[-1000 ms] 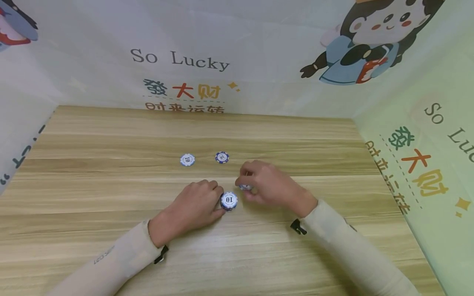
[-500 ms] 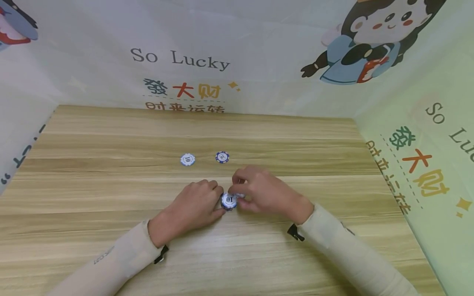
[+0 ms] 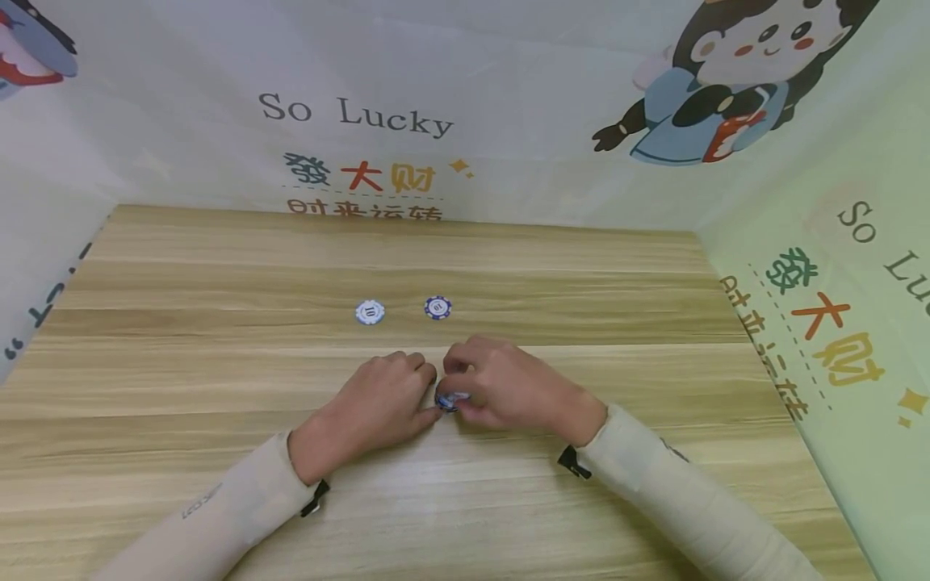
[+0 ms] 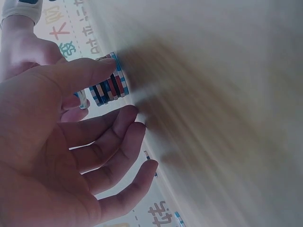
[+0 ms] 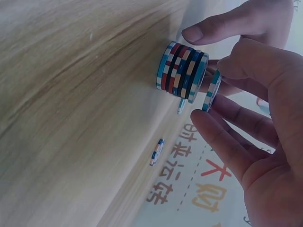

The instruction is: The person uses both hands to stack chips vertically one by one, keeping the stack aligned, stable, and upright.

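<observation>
A stack of poker chips (image 5: 180, 71) in blue, red, black and white stands upright on the wooden table (image 3: 218, 371). My right hand (image 3: 508, 383) pinches one light-blue and white poker chip (image 5: 211, 92) between thumb and fingers. That chip is tilted slightly, just over the top of the stack, with a narrow gap showing in the right wrist view. My left hand (image 3: 374, 395) lies at the stack's left side, fingers loosely bent and thumb alongside the stack (image 4: 109, 85). Whether its thumb touches the stack I cannot tell. From the head view, the right fingers hide most of the stack.
Farther back lie two single chips flat on the table: a light-blue one (image 3: 370, 312) and a dark-blue one (image 3: 438, 307). Printed cloth walls (image 3: 508, 121) enclose the table at the back and both sides.
My right hand has moved left and a little nearer with its chip, from right of the stack to over it. The left hand has stayed beside the stack.
</observation>
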Demonstrator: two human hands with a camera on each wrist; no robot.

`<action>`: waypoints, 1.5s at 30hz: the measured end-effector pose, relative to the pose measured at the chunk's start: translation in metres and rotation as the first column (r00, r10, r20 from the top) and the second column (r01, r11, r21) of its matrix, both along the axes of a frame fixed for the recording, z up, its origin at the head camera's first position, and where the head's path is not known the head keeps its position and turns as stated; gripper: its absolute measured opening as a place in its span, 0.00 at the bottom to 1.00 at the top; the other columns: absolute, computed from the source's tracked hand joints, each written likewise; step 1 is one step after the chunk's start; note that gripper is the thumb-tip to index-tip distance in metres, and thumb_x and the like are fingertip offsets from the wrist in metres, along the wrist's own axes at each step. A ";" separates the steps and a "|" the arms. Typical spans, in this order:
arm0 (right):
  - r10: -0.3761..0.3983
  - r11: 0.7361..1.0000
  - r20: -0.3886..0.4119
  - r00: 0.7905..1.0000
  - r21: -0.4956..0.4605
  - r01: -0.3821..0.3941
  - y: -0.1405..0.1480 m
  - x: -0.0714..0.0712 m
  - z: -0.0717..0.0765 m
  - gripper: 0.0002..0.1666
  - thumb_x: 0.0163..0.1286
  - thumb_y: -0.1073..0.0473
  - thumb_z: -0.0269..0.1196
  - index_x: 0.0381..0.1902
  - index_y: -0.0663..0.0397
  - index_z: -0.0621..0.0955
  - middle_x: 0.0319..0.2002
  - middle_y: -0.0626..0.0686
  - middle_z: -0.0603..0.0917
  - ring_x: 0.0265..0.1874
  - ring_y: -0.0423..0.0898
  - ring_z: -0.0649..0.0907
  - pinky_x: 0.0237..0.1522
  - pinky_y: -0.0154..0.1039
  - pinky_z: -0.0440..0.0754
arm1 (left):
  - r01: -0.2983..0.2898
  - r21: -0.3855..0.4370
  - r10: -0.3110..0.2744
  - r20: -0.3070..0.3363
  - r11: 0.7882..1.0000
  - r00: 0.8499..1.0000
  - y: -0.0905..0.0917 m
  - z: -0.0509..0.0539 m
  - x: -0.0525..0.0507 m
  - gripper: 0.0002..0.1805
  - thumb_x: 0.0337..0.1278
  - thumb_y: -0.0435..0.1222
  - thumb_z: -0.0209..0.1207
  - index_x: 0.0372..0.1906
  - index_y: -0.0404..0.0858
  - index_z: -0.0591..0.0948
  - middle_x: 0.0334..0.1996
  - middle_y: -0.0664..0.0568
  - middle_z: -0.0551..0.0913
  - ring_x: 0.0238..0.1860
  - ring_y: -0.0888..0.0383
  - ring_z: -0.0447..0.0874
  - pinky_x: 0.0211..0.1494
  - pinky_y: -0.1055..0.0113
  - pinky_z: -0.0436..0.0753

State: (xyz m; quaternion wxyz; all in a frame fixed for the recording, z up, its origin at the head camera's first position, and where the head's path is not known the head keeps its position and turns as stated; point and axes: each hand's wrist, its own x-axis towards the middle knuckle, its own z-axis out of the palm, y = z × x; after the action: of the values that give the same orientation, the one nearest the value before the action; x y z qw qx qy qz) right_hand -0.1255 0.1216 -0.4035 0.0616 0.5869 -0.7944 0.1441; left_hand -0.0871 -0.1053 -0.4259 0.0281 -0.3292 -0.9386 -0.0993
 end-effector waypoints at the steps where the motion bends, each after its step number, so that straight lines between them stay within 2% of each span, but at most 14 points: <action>1: 0.006 1.000 -0.007 1.000 0.000 -0.006 0.000 0.000 -0.001 0.09 0.65 0.64 0.74 0.43 0.48 0.91 0.45 0.50 0.86 0.40 0.46 0.84 0.45 0.39 0.87 | -0.001 0.003 0.001 -0.001 1.000 1.000 0.000 0.000 0.000 0.18 0.63 0.46 0.76 0.36 0.34 0.85 0.30 0.49 0.82 0.31 0.52 0.83 0.34 0.55 0.85; 7: 0.020 1.000 -0.030 0.999 0.002 -0.020 -0.002 0.001 -0.002 0.08 0.65 0.64 0.75 0.41 0.48 0.90 0.44 0.50 0.86 0.40 0.46 0.84 0.44 0.39 0.87 | -0.007 0.013 0.007 -0.006 1.000 1.000 0.000 -0.001 0.000 0.18 0.62 0.46 0.76 0.33 0.35 0.84 0.28 0.50 0.81 0.29 0.52 0.82 0.32 0.55 0.85; 30: 0.016 0.999 -0.014 1.000 0.036 -0.015 -0.005 0.001 -0.004 0.07 0.67 0.62 0.74 0.42 0.48 0.89 0.44 0.50 0.86 0.41 0.46 0.84 0.47 0.40 0.86 | -0.001 0.034 0.001 0.000 0.999 1.000 -0.001 0.000 0.000 0.17 0.62 0.45 0.76 0.31 0.38 0.83 0.28 0.52 0.80 0.29 0.54 0.81 0.32 0.56 0.84; 45: -0.020 0.999 0.018 1.000 0.045 0.019 -0.005 0.002 -0.007 0.11 0.67 0.63 0.74 0.47 0.50 0.89 0.47 0.50 0.88 0.44 0.46 0.85 0.49 0.39 0.87 | -0.004 0.028 0.004 0.008 1.000 1.000 -0.001 0.001 0.000 0.16 0.62 0.44 0.77 0.35 0.35 0.85 0.29 0.51 0.82 0.30 0.54 0.81 0.32 0.57 0.85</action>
State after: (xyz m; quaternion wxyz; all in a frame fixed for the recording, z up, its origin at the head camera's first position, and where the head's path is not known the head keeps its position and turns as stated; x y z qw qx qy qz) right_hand -0.1231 0.1164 -0.4101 0.0427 0.5789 -0.8037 0.1311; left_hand -0.0869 -0.1064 -0.4254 0.0290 -0.3266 -0.9378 -0.1139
